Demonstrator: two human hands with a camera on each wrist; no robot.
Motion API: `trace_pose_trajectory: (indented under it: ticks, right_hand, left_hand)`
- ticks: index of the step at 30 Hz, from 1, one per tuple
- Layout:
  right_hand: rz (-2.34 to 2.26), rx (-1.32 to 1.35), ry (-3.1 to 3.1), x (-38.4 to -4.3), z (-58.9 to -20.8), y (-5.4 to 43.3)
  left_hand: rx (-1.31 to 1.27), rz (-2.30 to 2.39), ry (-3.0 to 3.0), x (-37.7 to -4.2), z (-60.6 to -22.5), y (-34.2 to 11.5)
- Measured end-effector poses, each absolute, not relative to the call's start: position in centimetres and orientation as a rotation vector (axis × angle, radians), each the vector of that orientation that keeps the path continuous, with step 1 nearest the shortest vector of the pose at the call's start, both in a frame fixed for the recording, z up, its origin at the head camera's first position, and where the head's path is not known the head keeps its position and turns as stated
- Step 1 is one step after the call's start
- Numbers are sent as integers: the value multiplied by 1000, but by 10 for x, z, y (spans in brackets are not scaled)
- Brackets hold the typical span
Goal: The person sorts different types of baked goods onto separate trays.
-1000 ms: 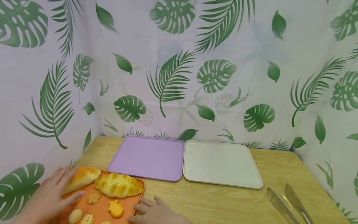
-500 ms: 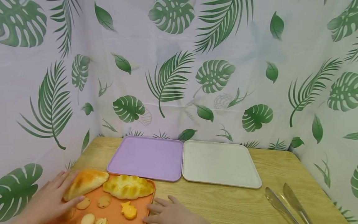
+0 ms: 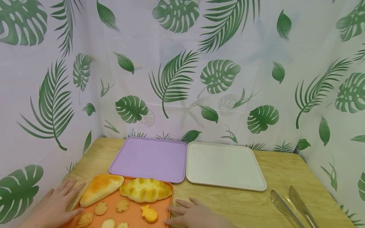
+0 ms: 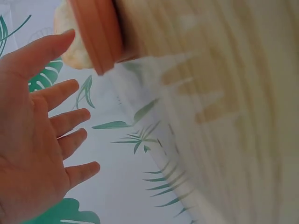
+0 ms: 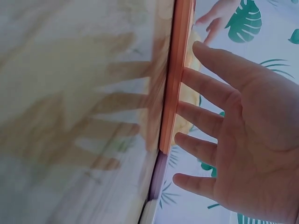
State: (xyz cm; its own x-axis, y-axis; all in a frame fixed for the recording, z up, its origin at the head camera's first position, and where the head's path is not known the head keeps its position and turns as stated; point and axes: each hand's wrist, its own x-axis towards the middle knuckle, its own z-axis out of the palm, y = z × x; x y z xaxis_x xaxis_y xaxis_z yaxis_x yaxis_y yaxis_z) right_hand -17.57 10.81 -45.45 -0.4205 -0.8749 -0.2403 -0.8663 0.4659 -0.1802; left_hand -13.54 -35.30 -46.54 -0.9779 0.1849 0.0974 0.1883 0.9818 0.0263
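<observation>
An orange tray (image 3: 131,209) with breads and cookies lies at the front left of the table in the head view. It bears a triangular bread (image 3: 102,190), a ridged golden bread (image 3: 146,190), a yellow fish-shaped piece (image 3: 149,214) and several round cookies (image 3: 122,205). At the tray's left side is my left hand (image 3: 57,202), fingers spread, thumb by the rim; the left wrist view shows the fingers straight, apart from the table. My right hand (image 3: 198,214) stands at the right rim with extended fingers, some fingertips against the rim (image 5: 175,93). The tray's front part is cut off.
A purple tray (image 3: 151,158) and a cream tray (image 3: 225,166) stand side by side at the back, by the leaf-printed curtain (image 3: 182,79). Metal tongs (image 3: 299,202) lie on the wooden table (image 3: 228,202) at the right.
The orange tray with its breads has slid to the right, coming up close to the purple tray's front edge. Both hands have moved right, the left hand less than the right.
</observation>
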Motion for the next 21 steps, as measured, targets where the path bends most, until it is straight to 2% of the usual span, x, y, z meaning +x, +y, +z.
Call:
trace_pose_trajectory:
  ticks: [11, 21]
  right_hand:
    - [-52, -1483, 2468, -172, -457, 144]
    - [-123, -1439, 2507, -167, -460, 182]
  left_hand:
    - [-316, -120, -3267, -141, -469, -344]
    - [-404, -321, -3386, -142, -460, -309]
